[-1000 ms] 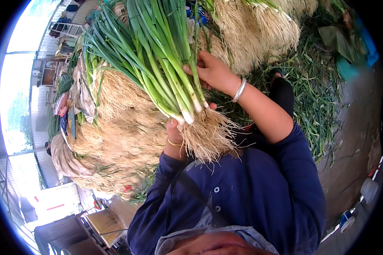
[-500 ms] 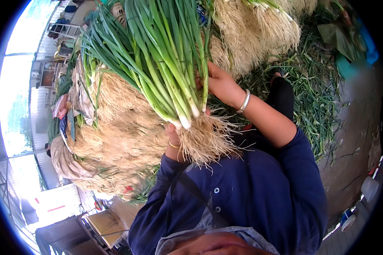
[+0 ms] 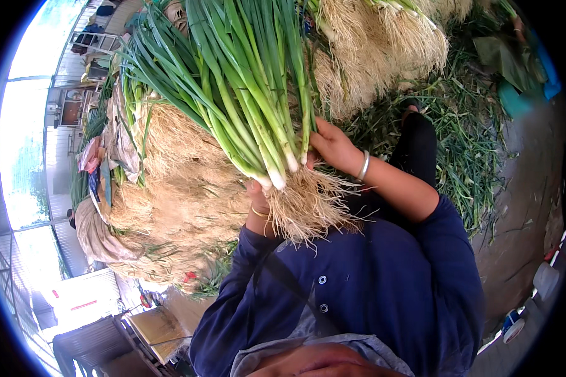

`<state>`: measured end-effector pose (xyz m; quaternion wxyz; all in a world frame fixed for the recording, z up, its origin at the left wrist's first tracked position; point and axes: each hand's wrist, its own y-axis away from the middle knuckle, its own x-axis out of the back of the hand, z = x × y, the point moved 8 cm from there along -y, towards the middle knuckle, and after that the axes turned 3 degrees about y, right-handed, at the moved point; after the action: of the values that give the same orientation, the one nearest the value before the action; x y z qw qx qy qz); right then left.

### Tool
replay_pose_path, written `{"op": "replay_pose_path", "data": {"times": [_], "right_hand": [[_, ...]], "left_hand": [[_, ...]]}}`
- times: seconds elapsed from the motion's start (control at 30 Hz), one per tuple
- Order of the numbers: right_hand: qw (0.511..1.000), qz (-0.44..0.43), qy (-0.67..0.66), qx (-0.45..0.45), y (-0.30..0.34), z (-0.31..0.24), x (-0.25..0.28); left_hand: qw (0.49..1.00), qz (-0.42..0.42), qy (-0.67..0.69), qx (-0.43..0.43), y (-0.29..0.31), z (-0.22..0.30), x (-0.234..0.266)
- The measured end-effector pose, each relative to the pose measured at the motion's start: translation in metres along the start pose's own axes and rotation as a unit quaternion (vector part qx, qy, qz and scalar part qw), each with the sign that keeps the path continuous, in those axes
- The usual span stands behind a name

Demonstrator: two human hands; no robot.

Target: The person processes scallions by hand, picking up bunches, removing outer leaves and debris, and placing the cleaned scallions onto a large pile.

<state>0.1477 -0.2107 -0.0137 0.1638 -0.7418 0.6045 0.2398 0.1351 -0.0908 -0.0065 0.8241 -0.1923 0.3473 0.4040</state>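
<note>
Down slides the right hand, from mid-stem to near the white end of the outer stalk, right of centre; its grip is partly hidden, so I can't tell whether it pinches. The left hand stays clamped around the bundle of green onions, upper left to centre, so the handling is now close above the roots.

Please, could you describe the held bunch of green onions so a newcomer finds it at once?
Find the dark blue shirt, follow its left sleeve up to the left hand. The bunch of green onions rests in that hand; unlike the pale root pile beside it, it displays long green leaves and white stem bases.
</note>
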Motion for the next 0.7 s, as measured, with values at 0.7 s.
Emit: {"op": "replay_pose_path", "data": {"times": [0.7], "right_hand": [[0.947,0.068,0.278,0.146,-0.027,-0.079,0.015]], "left_hand": [[0.997,0.042,0.049,0.049,-0.003,0.000,-0.044]]}}
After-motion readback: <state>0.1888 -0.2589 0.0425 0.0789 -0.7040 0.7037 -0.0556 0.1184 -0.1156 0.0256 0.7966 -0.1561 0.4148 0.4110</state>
